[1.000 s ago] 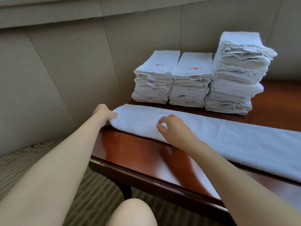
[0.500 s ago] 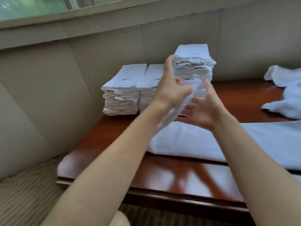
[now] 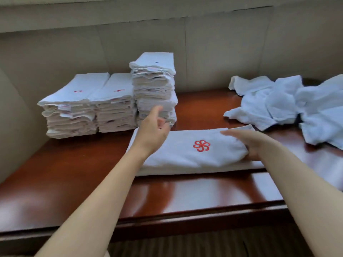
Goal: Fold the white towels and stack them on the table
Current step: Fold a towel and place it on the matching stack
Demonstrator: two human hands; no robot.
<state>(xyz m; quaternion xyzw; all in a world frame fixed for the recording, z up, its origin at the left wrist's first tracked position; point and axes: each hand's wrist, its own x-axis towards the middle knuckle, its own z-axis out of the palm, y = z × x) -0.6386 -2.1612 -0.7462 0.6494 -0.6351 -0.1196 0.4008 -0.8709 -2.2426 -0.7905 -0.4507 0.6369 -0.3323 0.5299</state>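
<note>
Three towel stacks [image 3: 111, 106] on table [image 3: 167, 193]

hotel room: logoed towel stacks [image 3: 111, 102]

table [image 3: 92, 173]: glossy wood | towels [image 3: 115, 108]: matt cloth, perhaps terry | logo [image 3: 201, 145]: red stitching

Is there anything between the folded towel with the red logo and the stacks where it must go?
Nothing visible blocks it. The folded towel lies just in front of the tall stack, with only bare table between it and the two lower stacks. The left hand hovers over that gap; the right hand rests on the towel's end.
</note>
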